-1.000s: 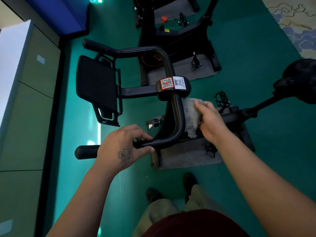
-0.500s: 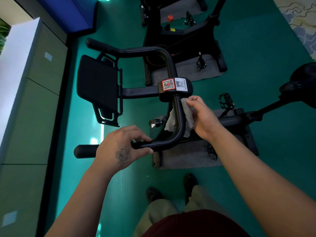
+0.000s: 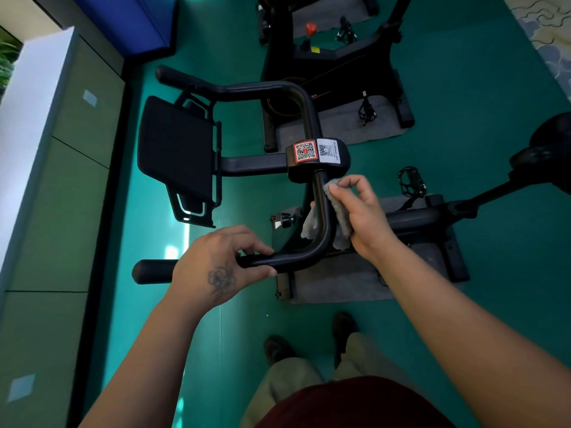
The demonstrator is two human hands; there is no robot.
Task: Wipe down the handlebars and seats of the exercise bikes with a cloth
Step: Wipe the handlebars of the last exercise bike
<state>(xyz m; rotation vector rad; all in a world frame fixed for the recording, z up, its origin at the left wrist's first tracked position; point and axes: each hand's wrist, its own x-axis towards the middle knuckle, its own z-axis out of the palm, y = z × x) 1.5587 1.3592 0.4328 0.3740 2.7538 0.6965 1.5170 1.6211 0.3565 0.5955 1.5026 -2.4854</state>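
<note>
A black U-shaped handlebar (image 3: pixel 323 211) of the near exercise bike fills the middle of the head view, with QR stickers on its centre clamp (image 3: pixel 318 152). My left hand (image 3: pixel 216 267) grips the near grip bar of the handlebar. My right hand (image 3: pixel 361 211) holds a grey cloth (image 3: pixel 338 208) wrapped round the upright bar just below the clamp. Part of the cloth hangs behind the bar. The bike's black seat (image 3: pixel 553 149) shows at the right edge.
A black tablet holder (image 3: pixel 176 156) sticks out left of the clamp. A second bike (image 3: pixel 333 66) stands behind on a grey mat. A grey cabinet (image 3: pixel 46 196) runs along the left. My feet (image 3: pixel 309 341) stand on the green floor.
My right hand slid the cloth up the bar from near the bend toward the centre clamp. My left hand kept its grip on the near bar.
</note>
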